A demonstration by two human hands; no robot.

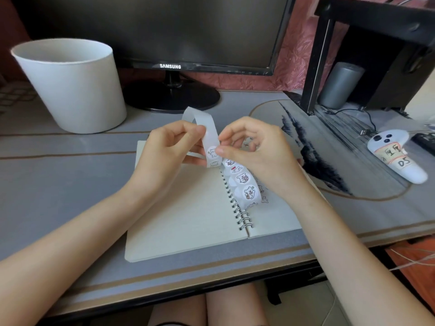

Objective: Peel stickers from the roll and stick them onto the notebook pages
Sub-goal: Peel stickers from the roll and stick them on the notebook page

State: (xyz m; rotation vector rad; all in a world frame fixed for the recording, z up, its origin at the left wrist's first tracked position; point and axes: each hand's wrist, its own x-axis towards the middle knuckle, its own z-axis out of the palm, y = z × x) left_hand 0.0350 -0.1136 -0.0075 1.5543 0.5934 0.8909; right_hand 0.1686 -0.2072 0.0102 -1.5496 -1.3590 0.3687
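Observation:
An open spiral notebook (183, 208) lies flat in the middle of the desk, its left page blank. A white sticker strip (242, 182) with round cartoon stickers hangs over the spiral binding. Its empty backing loops up behind my fingers. My left hand (169, 151) pinches the strip from the left, just above the notebook. My right hand (254, 149) pinches the edge of a round sticker (212, 152) on the strip with thumb and forefinger. A few small stickers (264, 199) show on the right page, partly hidden by my right wrist.
A white bucket (70, 85) stands at the back left. A black monitor (169, 38) on its stand is behind the notebook. To the right are a black shelf frame (315, 64), a grey cylinder (339, 85), cables and a white labelled controller (395, 156).

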